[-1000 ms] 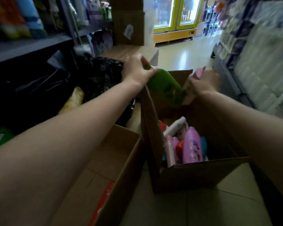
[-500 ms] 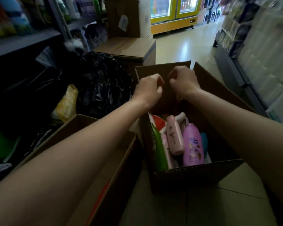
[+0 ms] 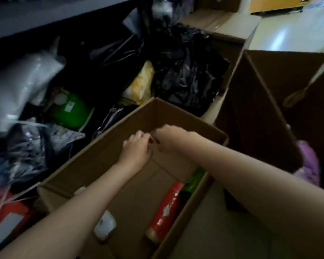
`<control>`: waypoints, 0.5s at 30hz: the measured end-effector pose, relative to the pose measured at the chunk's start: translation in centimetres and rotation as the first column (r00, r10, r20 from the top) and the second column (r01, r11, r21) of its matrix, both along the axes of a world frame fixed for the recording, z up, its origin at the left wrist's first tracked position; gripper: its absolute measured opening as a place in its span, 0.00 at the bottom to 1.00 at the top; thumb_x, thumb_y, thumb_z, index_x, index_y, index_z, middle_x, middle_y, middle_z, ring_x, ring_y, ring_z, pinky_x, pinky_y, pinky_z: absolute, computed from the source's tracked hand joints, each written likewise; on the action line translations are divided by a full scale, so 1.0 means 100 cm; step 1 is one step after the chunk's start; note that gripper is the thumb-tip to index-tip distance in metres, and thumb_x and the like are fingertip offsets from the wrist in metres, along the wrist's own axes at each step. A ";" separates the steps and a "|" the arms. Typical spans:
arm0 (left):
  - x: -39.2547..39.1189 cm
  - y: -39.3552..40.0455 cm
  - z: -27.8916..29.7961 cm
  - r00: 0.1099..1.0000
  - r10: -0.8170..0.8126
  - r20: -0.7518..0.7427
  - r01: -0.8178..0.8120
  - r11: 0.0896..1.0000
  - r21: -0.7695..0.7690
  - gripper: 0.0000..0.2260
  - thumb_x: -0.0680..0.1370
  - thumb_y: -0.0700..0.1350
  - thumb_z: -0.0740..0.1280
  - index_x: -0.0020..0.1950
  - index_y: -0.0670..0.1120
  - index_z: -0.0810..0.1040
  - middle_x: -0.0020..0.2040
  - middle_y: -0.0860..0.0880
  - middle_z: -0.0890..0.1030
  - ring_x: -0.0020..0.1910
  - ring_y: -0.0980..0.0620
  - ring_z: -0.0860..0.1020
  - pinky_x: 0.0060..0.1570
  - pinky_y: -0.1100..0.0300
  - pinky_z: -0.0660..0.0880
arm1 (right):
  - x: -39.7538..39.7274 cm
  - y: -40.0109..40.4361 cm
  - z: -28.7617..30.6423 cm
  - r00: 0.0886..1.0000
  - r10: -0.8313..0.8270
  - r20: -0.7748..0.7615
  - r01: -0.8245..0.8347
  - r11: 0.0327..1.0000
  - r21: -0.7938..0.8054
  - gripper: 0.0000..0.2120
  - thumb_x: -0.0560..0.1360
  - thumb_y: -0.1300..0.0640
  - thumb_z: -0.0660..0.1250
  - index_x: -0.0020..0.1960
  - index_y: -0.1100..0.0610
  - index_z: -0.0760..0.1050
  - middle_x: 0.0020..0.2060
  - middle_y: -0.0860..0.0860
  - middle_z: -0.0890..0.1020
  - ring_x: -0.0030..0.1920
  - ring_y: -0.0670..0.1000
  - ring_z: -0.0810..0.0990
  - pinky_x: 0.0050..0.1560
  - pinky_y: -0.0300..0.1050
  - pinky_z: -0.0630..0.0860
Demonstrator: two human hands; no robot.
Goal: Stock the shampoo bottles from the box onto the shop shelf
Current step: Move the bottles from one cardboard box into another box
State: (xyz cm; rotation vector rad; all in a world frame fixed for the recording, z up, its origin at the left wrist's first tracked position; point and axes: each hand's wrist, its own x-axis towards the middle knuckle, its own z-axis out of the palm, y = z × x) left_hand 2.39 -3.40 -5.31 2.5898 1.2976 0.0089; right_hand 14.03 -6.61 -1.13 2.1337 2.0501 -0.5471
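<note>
Both hands have shifted from the taller box (image 3: 269, 113) to above the lower open box (image 3: 105, 157). Left hand (image 3: 137, 148) and right hand (image 3: 168, 138) touch, fingers curled, blurred; whether they pinch anything cannot be told. Below lie a red bottle (image 3: 166, 208) and a green bottle (image 3: 195, 180).

I am finding no text that can be read anywhere in this view. The red bottle (image 3: 165, 212) lying in the open cardboard box (image 3: 105, 152) is carrying a small pale emblem, but its marks are too blurred for me to make out. The green container (image 3: 71, 113) among the bags is showing a small white label, and its print is likewise too small and soft for me to read.
</note>
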 end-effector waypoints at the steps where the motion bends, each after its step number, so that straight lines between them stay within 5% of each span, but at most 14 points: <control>1: -0.014 -0.004 -0.015 0.996 -0.032 -0.082 0.025 0.997 -0.079 0.16 0.77 0.47 0.63 0.64 0.47 0.69 0.63 0.46 0.71 0.63 0.45 0.70 0.60 0.50 0.67 | -0.009 -0.003 -0.022 0.998 0.047 0.047 -0.040 0.989 -0.143 0.18 0.76 0.56 0.64 0.65 0.58 0.71 0.62 0.56 0.76 0.61 0.58 0.75 0.56 0.48 0.74; 6: -0.025 -0.039 -0.077 0.944 -0.200 -0.263 0.034 0.850 -0.525 0.30 0.75 0.52 0.68 0.73 0.46 0.61 0.71 0.44 0.65 0.70 0.43 0.65 0.70 0.45 0.62 | -0.010 -0.015 -0.084 0.958 0.201 0.203 -0.065 0.846 -0.530 0.24 0.71 0.53 0.71 0.65 0.55 0.70 0.60 0.53 0.75 0.58 0.55 0.76 0.52 0.47 0.75; 10: -0.002 -0.061 -0.099 0.883 -0.323 -0.341 0.059 0.796 -0.602 0.36 0.74 0.55 0.68 0.75 0.44 0.56 0.73 0.42 0.63 0.71 0.40 0.64 0.70 0.41 0.60 | 0.004 -0.031 -0.106 0.901 0.344 0.265 -0.091 0.746 -0.660 0.21 0.72 0.52 0.71 0.63 0.56 0.72 0.60 0.52 0.76 0.59 0.54 0.76 0.60 0.50 0.75; 15: 0.009 -0.072 -0.119 0.859 -0.306 -0.410 0.030 0.830 -0.557 0.36 0.76 0.51 0.66 0.76 0.44 0.49 0.73 0.43 0.60 0.71 0.40 0.64 0.69 0.42 0.58 | -0.002 -0.034 -0.120 0.867 0.405 0.292 -0.099 0.713 -0.694 0.22 0.73 0.53 0.69 0.65 0.56 0.70 0.61 0.53 0.74 0.60 0.55 0.75 0.57 0.50 0.73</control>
